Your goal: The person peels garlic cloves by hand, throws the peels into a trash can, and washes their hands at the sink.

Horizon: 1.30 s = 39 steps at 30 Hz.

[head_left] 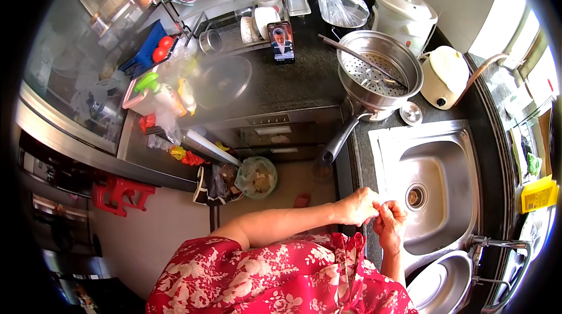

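My left hand (356,206) and my right hand (391,219) meet at the near-left rim of the steel sink (443,188). Both have their fingers closed and pressed together at the tips. Whatever may be pinched between them is too small or hidden to make out. A strainer with food scraps sits in the drain (416,197) to the right of my hands. Beyond them, the black handle of a pan (341,141) sticks out over the counter edge. A steel steamer pot (380,71) with a perforated tray and a long stick across it rests above that pan.
A steel basin (443,283) stands by the faucet (504,245). Behind the sink are a small metal lid (411,113), a cream electric pot (445,77) and a white cooker (405,18). A phone (281,42) leans against the dish rack. A lined bin (257,178) stands on the floor.
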{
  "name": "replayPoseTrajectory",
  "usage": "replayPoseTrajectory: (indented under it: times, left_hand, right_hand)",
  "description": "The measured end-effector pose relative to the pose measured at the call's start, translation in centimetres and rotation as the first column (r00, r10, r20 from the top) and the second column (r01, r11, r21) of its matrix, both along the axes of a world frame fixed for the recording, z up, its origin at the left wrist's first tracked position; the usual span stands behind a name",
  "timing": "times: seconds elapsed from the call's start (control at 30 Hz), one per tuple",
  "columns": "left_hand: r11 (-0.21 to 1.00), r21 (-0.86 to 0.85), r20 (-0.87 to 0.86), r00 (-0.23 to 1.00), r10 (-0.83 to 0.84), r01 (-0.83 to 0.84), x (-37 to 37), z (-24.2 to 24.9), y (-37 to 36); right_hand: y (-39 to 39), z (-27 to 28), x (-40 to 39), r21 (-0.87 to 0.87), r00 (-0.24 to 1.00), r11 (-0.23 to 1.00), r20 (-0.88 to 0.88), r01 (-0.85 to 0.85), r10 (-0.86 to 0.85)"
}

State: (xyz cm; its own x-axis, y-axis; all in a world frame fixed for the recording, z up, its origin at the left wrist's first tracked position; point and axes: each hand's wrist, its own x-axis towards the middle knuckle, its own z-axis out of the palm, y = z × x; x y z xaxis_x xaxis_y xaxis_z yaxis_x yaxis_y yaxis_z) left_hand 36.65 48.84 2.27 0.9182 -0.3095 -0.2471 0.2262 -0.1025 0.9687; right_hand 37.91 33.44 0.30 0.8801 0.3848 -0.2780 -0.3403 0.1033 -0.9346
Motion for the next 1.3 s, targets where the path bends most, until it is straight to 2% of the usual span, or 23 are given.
replayPoseTrajectory:
  times: [0.07,0.13,0.2,0.23,0.27,0.33,0.47,0.53,0.7,0.77,0.8,0.87,0.93,0.97,1.03,1.07,1.1,1.2,1.27,1.3]
  left_hand:
    - [0.995,-0.103,-0.174,0.985,-0.016,-0.002,0.1,0.4,0.5]
    - [0.983,-0.181,-0.191,0.982,-0.008,-0.027,0.1,0.0,0.8]
    - [0.988,-0.147,-0.233,0.972,0.014,-0.050,0.3,1.0,0.8]
    - [0.979,-0.187,-0.225,0.974,0.036,-0.080,0.4,0.7,0.8]
    - [0.953,-0.279,-0.264,0.964,0.040,-0.116,0.5,0.2,0.8]
    - [0.927,-0.360,-0.321,0.947,-0.018,-0.105,0.6,-0.1,0.9]
    - [0.892,-0.436,-0.361,0.931,-0.053,-0.119,0.7,0.0,0.9]
    - [0.882,-0.460,-0.366,0.927,-0.080,-0.106,0.6,-0.2,1.0]
    - [0.902,-0.412,-0.370,0.929,-0.033,-0.132,0.5,-0.3,0.7]
    - [0.906,-0.404,-0.366,0.930,-0.036,-0.124,0.5,-0.3,0.6]
    - [0.925,-0.363,-0.339,0.940,-0.021,-0.111,0.5,-0.3,0.6]
    - [0.943,-0.319,-0.313,0.950,-0.005,-0.100,0.3,-0.1,0.5]
    - [0.975,-0.179,-0.250,0.964,0.088,-0.135,0.1,0.1,0.2]
    - [0.974,-0.176,-0.249,0.964,0.094,-0.140,0.1,0.1,0.1]
    - [0.994,0.009,-0.099,0.989,0.112,-0.112,0.1,0.1,-0.1]
    - [0.992,0.040,-0.053,0.991,0.120,-0.118,0.0,0.0,-0.2]
    - [0.994,0.049,-0.041,0.994,0.103,-0.101,-0.1,-0.1,-0.3]
    - [0.996,0.044,0.055,0.996,0.072,-0.075,-0.2,-0.7,0.0]
    - [0.998,0.006,0.072,0.995,0.062,-0.062,-0.1,-1.3,0.1]
    - [0.998,-0.021,0.039,0.997,0.064,-0.064,0.0,-1.3,0.2]
  right_hand:
    - [-0.1,0.3,0.2,0.090,0.989,0.996,-0.145,0.026,-0.013]
    - [-0.1,0.5,0.2,0.086,0.987,0.996,-0.160,0.035,-0.021]
    - [0.1,1.0,0.4,0.169,0.954,0.984,-0.301,0.046,0.008]
    - [-0.2,0.4,0.5,0.281,0.944,0.958,-0.328,0.061,0.037]
    - [-0.1,0.7,0.5,0.293,0.938,0.950,-0.345,0.107,0.001]
    - [-0.4,0.4,0.8,0.433,0.920,0.890,-0.389,0.143,0.042]
    - [-0.7,0.3,1.0,0.454,0.919,0.873,-0.393,0.180,0.015]
    - [-0.5,0.2,1.1,0.304,0.957,0.942,-0.284,0.142,-0.053]
    - [-0.4,0.4,0.9,0.222,0.981,0.969,-0.185,0.105,-0.064]
    - [-0.5,0.4,0.8,0.141,0.999,0.990,-0.044,0.022,-0.016]
    - [-0.4,0.5,0.7,0.142,0.999,0.990,-0.044,0.022,-0.016]
    - [-0.2,0.6,0.6,-0.231,0.929,0.972,0.366,0.041,0.048]
    - [-0.2,0.4,0.7,-0.282,0.918,0.958,0.390,0.045,0.072]
    - [-0.2,0.4,0.7,-0.306,0.902,0.951,0.423,0.054,0.084]
    - [-0.2,0.8,0.7,-0.321,0.883,0.945,0.457,0.054,0.105]
    - [-0.4,1.6,0.7,-0.402,0.911,0.915,0.380,0.008,0.159]
    - [-0.4,2.0,0.9,-0.471,0.928,0.881,0.304,-0.049,0.214]
    - [-0.6,1.1,0.8,-0.482,0.929,0.873,0.285,-0.074,0.236]
    - [-0.6,1.0,0.9,-0.452,0.937,0.887,0.261,-0.093,0.232]
    - [-0.5,0.5,0.9,-0.369,0.933,0.927,0.305,-0.072,0.194]
